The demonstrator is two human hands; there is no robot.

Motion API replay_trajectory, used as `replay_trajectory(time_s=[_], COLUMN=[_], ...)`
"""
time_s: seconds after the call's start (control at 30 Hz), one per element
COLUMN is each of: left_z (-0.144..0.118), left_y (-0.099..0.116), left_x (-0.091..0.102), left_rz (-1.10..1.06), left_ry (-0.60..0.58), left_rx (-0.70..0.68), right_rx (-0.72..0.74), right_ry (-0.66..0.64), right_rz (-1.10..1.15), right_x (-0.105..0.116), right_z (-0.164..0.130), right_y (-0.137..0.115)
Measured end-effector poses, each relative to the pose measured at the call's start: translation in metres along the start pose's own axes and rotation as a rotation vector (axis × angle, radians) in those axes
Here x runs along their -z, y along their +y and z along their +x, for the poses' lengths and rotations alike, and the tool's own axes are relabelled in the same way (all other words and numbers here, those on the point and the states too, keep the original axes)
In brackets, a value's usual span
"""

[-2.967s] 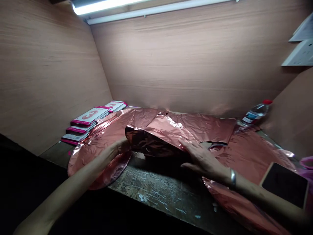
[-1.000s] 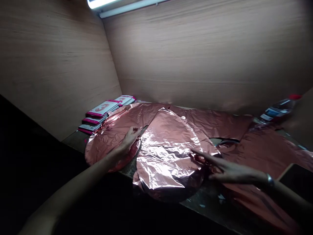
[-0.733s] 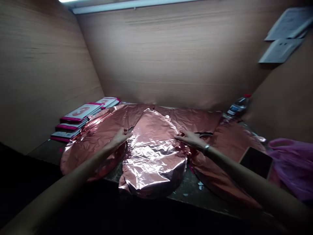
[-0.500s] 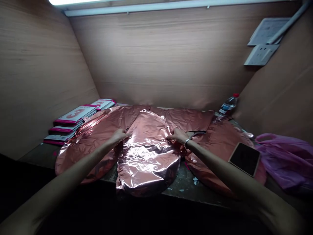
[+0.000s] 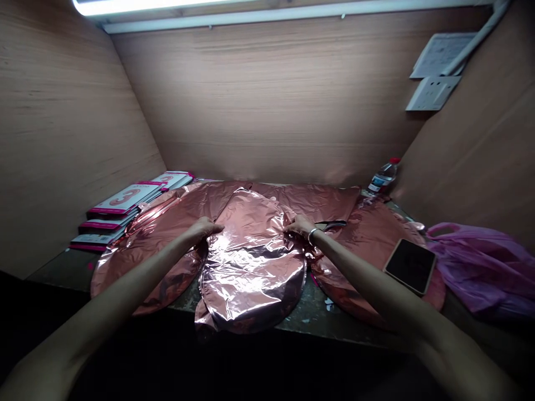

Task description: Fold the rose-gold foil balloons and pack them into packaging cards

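A flat rose-gold foil balloon (image 5: 253, 262) lies spread on the worktop in front of me, its round lower end hanging over the front edge. My left hand (image 5: 203, 228) grips its left edge about halfway up. My right hand (image 5: 299, 225), with a bracelet at the wrist, grips the right edge at the same height. More rose-gold foil balloons (image 5: 163, 239) lie flat underneath and to both sides.
A stack of pink-and-white card packs (image 5: 121, 209) sits at the back left. A phone (image 5: 409, 264) lies on foil at the right, beside a purple plastic bag (image 5: 480, 267). A water bottle (image 5: 382, 178) stands at the back right. Wooden walls enclose the worktop (image 5: 309, 312).
The folded balloon has been laid open and flat. Both hands moved from pressing it to its two side edges, the right one coming in from the lower right.
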State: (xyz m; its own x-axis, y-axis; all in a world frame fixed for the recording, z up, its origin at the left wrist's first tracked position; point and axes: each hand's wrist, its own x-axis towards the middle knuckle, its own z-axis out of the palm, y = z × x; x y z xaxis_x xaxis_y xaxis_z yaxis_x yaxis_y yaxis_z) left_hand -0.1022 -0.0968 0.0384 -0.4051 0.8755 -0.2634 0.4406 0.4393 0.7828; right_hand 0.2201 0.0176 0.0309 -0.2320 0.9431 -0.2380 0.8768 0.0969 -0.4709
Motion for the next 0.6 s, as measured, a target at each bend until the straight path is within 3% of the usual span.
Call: replay_trajectory(time_s=[0.3, 0.6], left_z=[0.003, -0.004], left_y=[0.005, 0.003], left_x=[-0.002, -0.011], left_rz=[0.098, 0.054], left_ry=[0.001, 0.057], left_rx=[-0.007, -0.034], right_rx=[0.007, -0.073], right_ry=[-0.003, 0.095], right_rz=[-0.025, -0.06], right_x=[0.004, 0.002], right_z=[0.009, 0.015], right_y=[0.011, 0.013])
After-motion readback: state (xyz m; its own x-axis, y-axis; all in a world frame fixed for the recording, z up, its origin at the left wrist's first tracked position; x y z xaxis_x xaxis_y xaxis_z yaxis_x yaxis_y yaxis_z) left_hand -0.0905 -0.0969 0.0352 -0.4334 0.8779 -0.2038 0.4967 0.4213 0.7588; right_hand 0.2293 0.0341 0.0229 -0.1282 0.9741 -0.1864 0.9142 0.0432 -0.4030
